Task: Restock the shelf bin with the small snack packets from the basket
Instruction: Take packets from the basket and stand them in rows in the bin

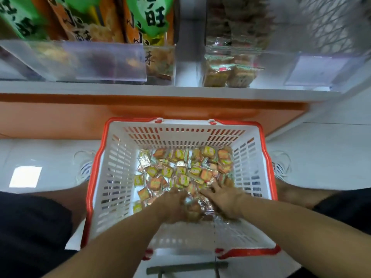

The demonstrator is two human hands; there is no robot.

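Both forearms reach down into the basket (112,177), a white slatted one with an orange rim, standing on the pale floor between the person's feet. Left hand (172,205) is buried in the packets (180,169) at the basket's near side, its fingers curled down among them; motion blur hides whether it really has hold of any. Right hand (222,197) lies just beside it, palm down, fingers spread and fairly straight over the heap, pressing on the packets rather than closing round one. The packets, small yellow, orange and silvery squares, cover the basket's bottom, thickest toward its far and right sides. Beyond the basket runs an orange shelf base, and above that a white shelf (120,89) with clear bins. One bin (228,63), beyond the basket's far right corner, holds stacked packs of biscuits. Another bin (100,61), beyond the far left corner, holds tall green and orange bags (84,19).
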